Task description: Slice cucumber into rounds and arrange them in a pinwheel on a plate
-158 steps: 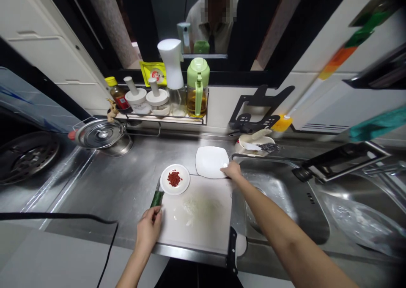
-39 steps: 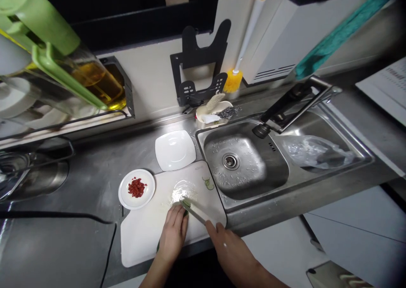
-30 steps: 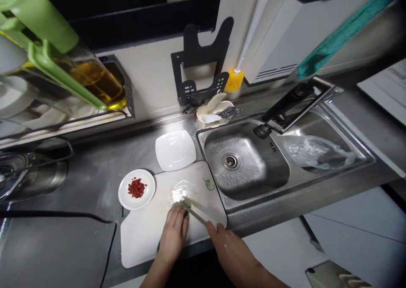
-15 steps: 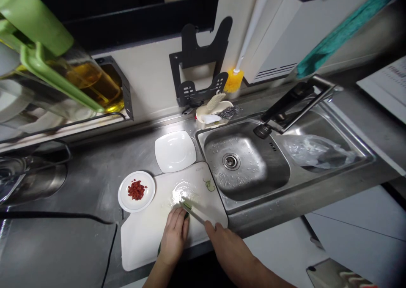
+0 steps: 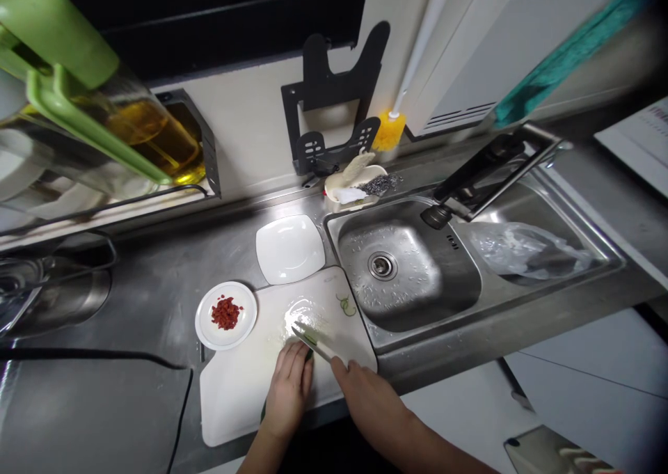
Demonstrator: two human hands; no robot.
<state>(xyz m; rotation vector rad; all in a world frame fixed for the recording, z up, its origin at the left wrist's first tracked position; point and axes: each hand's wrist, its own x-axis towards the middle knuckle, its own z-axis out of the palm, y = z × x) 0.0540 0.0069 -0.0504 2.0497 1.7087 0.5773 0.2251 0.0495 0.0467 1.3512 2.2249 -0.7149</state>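
Observation:
My left hand (image 5: 288, 383) is closed over a cucumber (image 5: 262, 411), pinning it to the white cutting board (image 5: 234, 397). Most of the cucumber is hidden under the palm; dark green skin shows at the wrist side and by the fingertips. In my right hand (image 5: 368, 394) is a kitchen knife (image 5: 313, 344), gripped by its handle. Its blade slants up and left across the board, right by the left fingertips. A small green piece (image 5: 312, 337) lies against the blade. Wet shine covers the board beyond the knife tip.
A white plate of chopped red bits (image 5: 226, 312) overlaps the board's left corner. Behind the board sits a square white plate (image 5: 290, 249). To the right are the steel sink (image 5: 412, 307), a black faucet (image 5: 470, 175) and a plastic bag (image 5: 527, 251). An oil bottle (image 5: 151, 140) stands upper left.
The knife has lifted and shifted slightly left and up, with its blade now more visible above the board. My left hand stays on the cucumber. The whole view has shifted a little.

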